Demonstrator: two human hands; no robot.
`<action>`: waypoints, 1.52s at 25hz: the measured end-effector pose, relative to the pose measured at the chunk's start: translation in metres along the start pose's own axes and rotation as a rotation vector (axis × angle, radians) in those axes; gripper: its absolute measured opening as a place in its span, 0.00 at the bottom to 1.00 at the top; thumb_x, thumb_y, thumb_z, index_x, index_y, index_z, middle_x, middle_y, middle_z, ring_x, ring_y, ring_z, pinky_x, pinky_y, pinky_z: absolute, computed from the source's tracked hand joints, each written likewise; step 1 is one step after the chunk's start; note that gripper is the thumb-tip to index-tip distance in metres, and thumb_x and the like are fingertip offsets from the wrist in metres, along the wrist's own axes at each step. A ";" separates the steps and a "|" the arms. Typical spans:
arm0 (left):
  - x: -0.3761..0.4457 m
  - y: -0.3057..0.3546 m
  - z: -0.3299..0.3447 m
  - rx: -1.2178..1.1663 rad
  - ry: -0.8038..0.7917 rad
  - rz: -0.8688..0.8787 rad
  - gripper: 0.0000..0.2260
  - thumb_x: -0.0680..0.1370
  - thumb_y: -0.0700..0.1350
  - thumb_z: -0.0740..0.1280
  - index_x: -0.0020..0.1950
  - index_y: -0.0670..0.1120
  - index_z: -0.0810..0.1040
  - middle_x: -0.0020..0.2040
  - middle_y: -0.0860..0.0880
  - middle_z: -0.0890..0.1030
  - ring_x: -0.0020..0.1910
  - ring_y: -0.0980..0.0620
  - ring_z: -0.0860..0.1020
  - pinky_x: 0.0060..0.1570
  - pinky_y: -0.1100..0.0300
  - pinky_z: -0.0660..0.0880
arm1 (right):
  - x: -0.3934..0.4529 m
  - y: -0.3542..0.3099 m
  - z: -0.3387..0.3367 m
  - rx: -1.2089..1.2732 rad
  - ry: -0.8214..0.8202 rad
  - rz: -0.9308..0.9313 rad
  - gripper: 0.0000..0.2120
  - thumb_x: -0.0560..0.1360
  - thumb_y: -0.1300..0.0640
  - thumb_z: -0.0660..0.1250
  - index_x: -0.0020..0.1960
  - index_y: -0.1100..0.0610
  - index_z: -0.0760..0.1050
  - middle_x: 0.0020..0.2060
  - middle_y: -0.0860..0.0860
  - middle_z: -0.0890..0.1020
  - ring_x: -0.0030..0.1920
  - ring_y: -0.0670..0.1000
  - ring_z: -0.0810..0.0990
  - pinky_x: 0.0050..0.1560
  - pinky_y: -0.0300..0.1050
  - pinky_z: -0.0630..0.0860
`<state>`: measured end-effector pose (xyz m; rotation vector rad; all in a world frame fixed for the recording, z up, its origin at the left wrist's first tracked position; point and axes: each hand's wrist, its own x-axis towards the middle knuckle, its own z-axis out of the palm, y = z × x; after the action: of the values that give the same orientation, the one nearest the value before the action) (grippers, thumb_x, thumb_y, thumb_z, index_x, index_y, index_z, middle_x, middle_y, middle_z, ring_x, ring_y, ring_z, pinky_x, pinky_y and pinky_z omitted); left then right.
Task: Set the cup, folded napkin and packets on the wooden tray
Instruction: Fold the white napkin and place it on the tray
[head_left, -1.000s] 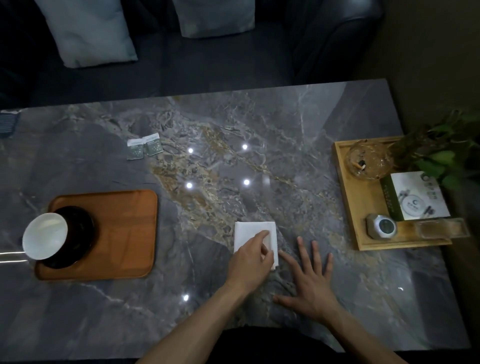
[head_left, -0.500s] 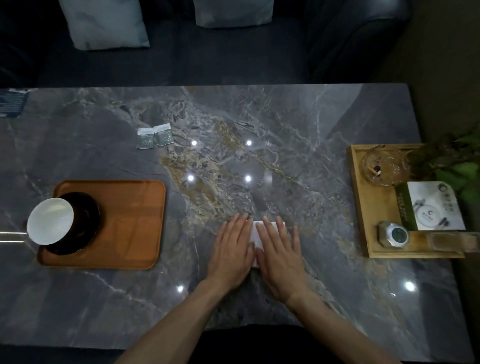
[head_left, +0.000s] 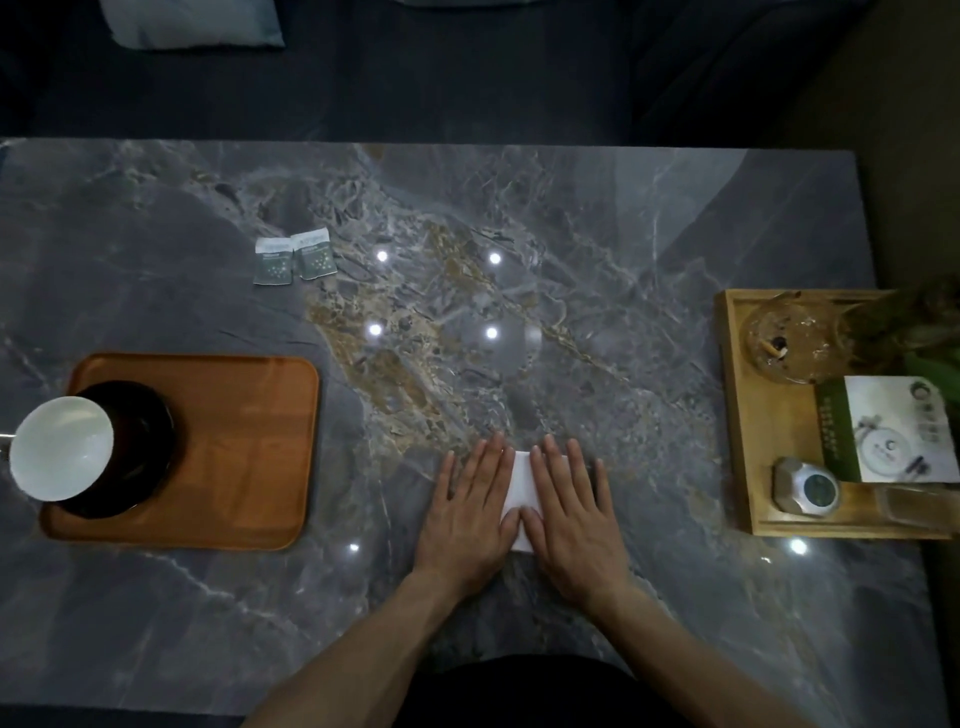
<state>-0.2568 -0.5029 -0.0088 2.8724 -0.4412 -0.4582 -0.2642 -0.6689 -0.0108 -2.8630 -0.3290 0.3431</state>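
A white napkin (head_left: 522, 480) lies on the grey marble table near the front middle, mostly covered. My left hand (head_left: 470, 506) and my right hand (head_left: 569, 512) press flat on it side by side, fingers straight and pointing away from me. The reddish wooden tray (head_left: 244, 441) sits at the left. A white cup (head_left: 62, 447) stands on a black saucer (head_left: 140, 447) at the tray's left end. Two small green-and-white packets (head_left: 293, 260) lie side by side on the table beyond the tray.
A lighter wooden tray (head_left: 769, 426) at the right edge holds a glass ashtray (head_left: 789, 338), a green-and-white box (head_left: 893, 431) and a small round clock (head_left: 805, 486). Plant leaves (head_left: 930, 332) hang over it. A dark sofa with a pillow (head_left: 192, 23) lies beyond the table.
A second ago my left hand was pinching the napkin and my right lay flat beside it. Both hands have since moved onto the napkin and now press it flat.
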 end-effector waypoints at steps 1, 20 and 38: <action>0.001 0.000 0.001 0.010 -0.004 -0.004 0.29 0.80 0.55 0.53 0.78 0.41 0.55 0.79 0.44 0.54 0.78 0.47 0.54 0.72 0.42 0.53 | 0.000 0.001 0.002 0.003 -0.002 -0.004 0.30 0.80 0.45 0.52 0.78 0.59 0.56 0.78 0.54 0.56 0.78 0.56 0.50 0.74 0.62 0.52; -0.012 0.025 -0.018 0.020 -0.050 -0.331 0.35 0.78 0.63 0.51 0.79 0.45 0.49 0.79 0.43 0.53 0.77 0.41 0.55 0.73 0.37 0.48 | 0.003 0.005 -0.022 -0.014 -0.202 -0.045 0.33 0.80 0.41 0.41 0.78 0.55 0.38 0.79 0.52 0.43 0.78 0.58 0.39 0.76 0.60 0.38; -0.035 0.018 -0.040 -0.776 -0.146 -0.642 0.09 0.72 0.44 0.70 0.37 0.54 0.72 0.49 0.47 0.77 0.47 0.51 0.77 0.49 0.61 0.71 | -0.002 0.017 -0.062 0.689 -0.370 0.343 0.13 0.67 0.56 0.76 0.50 0.56 0.77 0.49 0.55 0.82 0.47 0.52 0.80 0.48 0.49 0.76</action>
<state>-0.2805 -0.5025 0.0420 2.1514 0.5564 -0.7353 -0.2467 -0.6983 0.0440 -2.1520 0.1978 0.8622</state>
